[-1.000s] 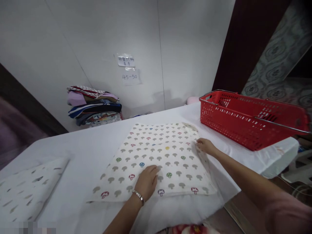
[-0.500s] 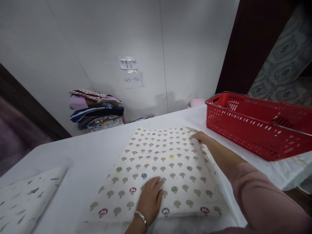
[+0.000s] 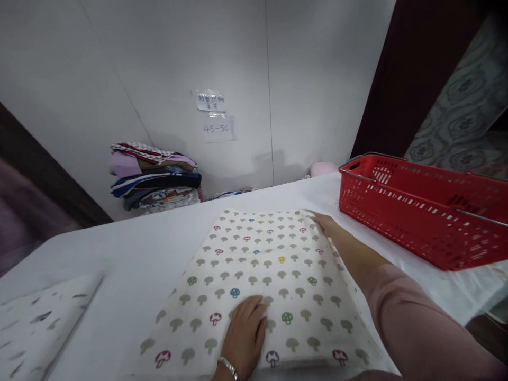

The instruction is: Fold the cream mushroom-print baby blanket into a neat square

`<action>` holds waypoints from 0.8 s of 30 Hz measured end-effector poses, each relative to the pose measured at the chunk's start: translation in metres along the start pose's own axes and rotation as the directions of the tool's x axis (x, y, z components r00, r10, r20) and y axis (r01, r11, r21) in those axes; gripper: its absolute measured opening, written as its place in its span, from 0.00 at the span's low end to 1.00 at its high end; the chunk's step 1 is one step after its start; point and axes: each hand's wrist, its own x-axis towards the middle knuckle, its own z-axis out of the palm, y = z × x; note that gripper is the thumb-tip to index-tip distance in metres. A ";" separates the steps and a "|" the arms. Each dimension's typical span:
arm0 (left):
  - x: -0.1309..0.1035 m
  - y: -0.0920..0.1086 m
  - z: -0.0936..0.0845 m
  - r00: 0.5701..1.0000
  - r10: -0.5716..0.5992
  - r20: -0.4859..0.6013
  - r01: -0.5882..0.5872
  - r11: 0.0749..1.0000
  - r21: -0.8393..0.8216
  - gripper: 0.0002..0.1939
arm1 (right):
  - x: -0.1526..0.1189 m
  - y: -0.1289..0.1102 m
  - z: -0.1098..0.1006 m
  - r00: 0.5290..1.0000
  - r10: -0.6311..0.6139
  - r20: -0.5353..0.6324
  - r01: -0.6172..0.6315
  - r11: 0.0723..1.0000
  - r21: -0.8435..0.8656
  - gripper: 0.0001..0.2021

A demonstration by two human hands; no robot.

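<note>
we have a white cloth (image 3: 260, 271) laid out on the white table (image 3: 130, 280), straight in front of us; it is printed with rows of grey mushrooms, with red, green, blue, purple and yellow mushrooms among them; our left hand (image 3: 244, 334) rests palm down on its near part, fingers extended and gripping nothing, the thumb a little apart; a silver bracelet (image 3: 229, 366) circles that wrist; our right hand (image 3: 324, 224) reaches to the cloth's far right corner and touches the edge there; its fingertips are partly hidden, so we cannot tell whether they pinch the fabric or only lie on it; a loose fold runs down the cloth's right side, next to our right forearm and pink sleeve (image 3: 413, 312).

to our right a red basket (image 3: 397, 214) stands on the table, its metal handles lowered onto the rim; at our near left lies a 2nd cloth (image 3: 43, 325), white with small dark marks, well apart from the 1st; beyond the table's far edge we see a clothes pile (image 3: 159, 180); above, 2 paper notes (image 3: 218, 130) are taped to the wall (image 3: 170, 63), the lower reading 45-50.
</note>
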 end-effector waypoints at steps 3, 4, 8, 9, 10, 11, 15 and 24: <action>0.005 -0.001 -0.009 1.000 0.013 -0.017 -0.013 1.000 -0.006 0.15 | 0.005 0.000 -0.011 0.972 -0.159 -0.175 0.144 0.985 -0.092 0.22; 0.008 -0.002 -0.012 1.000 0.014 -0.022 -0.014 1.000 -0.002 0.16 | 0.006 0.001 -0.017 0.955 -0.205 -0.214 0.180 0.975 -0.131 0.21; 0.018 -0.008 -0.015 1.000 0.010 -0.012 -0.010 1.000 0.022 0.16 | 0.007 0.013 -0.038 0.919 -0.289 -0.268 0.219 0.940 -0.261 0.18; 0.018 -0.009 -0.013 1.000 0.010 -0.001 -0.010 1.000 0.027 0.16 | 0.008 0.016 -0.040 0.916 -0.297 -0.271 0.220 0.934 -0.280 0.17; 0.019 -0.010 -0.011 1.000 0.010 0.016 -0.011 0.999 0.033 0.16 | 0.008 0.019 -0.041 0.913 -0.304 -0.271 0.223 0.930 -0.292 0.17; 0.018 -0.010 -0.008 0.999 0.010 0.033 -0.011 0.999 0.038 0.16 | 0.009 0.021 -0.041 0.911 -0.310 -0.271 0.227 0.927 -0.299 0.17; 0.020 -0.005 -0.003 0.998 -0.001 0.061 0.000 1.000 0.016 0.16 | 0.011 0.023 -0.038 0.920 -0.303 -0.247 0.236 0.934 -0.269 0.23; 0.029 0.035 0.005 0.991 0.092 0.099 -0.072 0.980 -0.185 0.14 | -0.048 0.034 -0.056 0.997 -0.026 -0.079 0.027 1.000 0.008 0.29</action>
